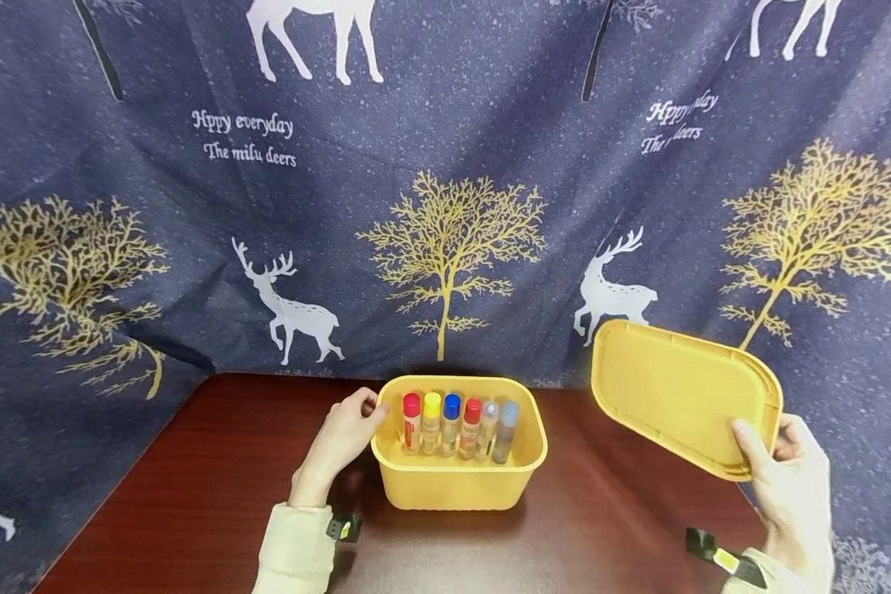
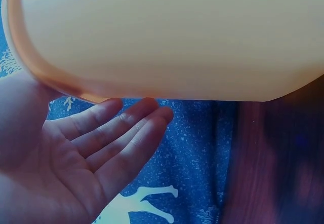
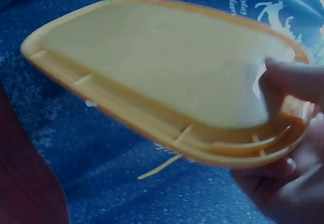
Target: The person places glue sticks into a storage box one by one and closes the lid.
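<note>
A yellow plastic box (image 1: 456, 488), without its lid on, stands on the table. Inside it is a row of several small clear tubes (image 1: 450, 433) with red, yellow, blue and pale caps. My left hand (image 1: 341, 436) grips the box's left rim, thumb over the edge; in the left wrist view its fingertips touch the outer wall (image 2: 167, 41), and the thumb's tip is hidden. Off to the right, raised above the table, my right hand (image 1: 796, 483) holds the matching yellow lid (image 1: 668, 388) by one end. Its ribbed underside (image 3: 152, 67) shows, tilted, with the thumb on it.
The dark red-brown wooden table (image 1: 215, 478) reaches back to a blue cloth (image 1: 475, 124) printed with white deer and golden trees, hanging behind it. Each wrist wears a dark strap, such as the left strap (image 1: 344, 528).
</note>
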Action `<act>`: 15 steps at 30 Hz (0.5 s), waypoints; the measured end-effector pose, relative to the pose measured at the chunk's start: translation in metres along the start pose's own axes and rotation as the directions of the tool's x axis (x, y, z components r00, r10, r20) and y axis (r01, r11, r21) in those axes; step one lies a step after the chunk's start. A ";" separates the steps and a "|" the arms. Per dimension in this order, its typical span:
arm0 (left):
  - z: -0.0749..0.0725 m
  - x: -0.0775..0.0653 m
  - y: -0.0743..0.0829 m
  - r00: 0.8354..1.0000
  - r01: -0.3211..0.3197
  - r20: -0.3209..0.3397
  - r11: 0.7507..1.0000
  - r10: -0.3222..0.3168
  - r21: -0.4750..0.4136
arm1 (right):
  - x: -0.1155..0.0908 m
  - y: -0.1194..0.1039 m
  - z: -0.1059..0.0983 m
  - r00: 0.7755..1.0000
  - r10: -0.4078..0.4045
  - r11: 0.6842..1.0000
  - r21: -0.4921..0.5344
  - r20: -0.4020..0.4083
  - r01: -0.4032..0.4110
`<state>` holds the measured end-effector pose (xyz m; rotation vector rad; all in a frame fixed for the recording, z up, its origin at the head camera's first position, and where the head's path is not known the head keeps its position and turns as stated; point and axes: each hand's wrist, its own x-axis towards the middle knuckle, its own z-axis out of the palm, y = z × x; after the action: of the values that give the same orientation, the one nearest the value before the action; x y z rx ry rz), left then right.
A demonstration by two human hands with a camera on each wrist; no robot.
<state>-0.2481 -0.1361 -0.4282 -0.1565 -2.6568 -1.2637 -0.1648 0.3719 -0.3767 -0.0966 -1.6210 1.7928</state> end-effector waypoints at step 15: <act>-0.002 -0.001 0.002 1.000 -0.002 0.014 1.000 0.003 -0.009 | -0.001 0.005 0.035 0.947 -0.319 0.921 0.246 0.029 0.303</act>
<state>-0.2468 -0.1367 -0.4253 -0.1703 -2.6617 -1.2787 -0.1837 0.3422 -0.3741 0.3211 -1.3637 1.7375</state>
